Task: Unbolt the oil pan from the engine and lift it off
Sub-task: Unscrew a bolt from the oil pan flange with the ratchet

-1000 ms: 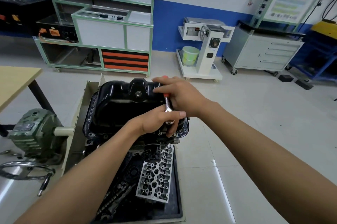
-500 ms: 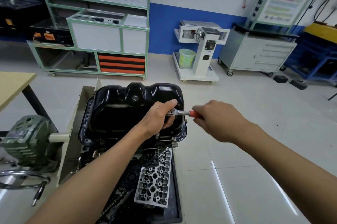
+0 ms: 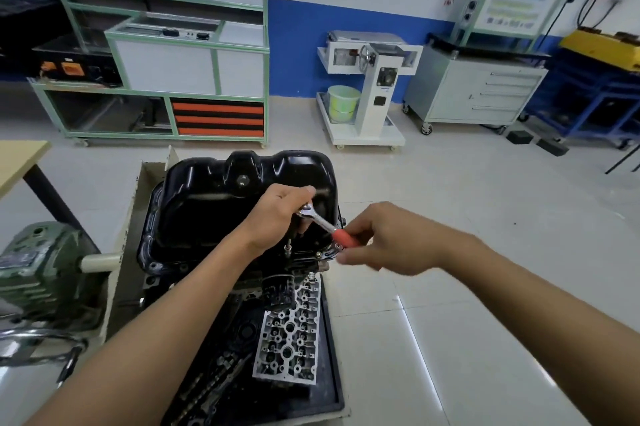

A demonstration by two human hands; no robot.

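The black oil pan (image 3: 214,204) sits on top of the upturned engine (image 3: 242,273), its flange ringed with bolts. A ratchet wrench (image 3: 320,219) with a red handle stands on a bolt at the pan's near right edge. My left hand (image 3: 280,217) holds the ratchet head and its socket extension from above. My right hand (image 3: 384,238) grips the red handle, which points toward the lower right.
A black tray (image 3: 332,373) below the engine holds a grey cylinder head (image 3: 287,339) and dark parts. The green engine-stand gearbox (image 3: 41,269) is at left, a wooden table corner (image 3: 17,159) at far left. Carts and cabinets line the far wall across bare tiled floor.
My right hand swung the ratchet handle from pointing away over the pan, round to the right, and now down toward me. My left hand stayed on the ratchet head.
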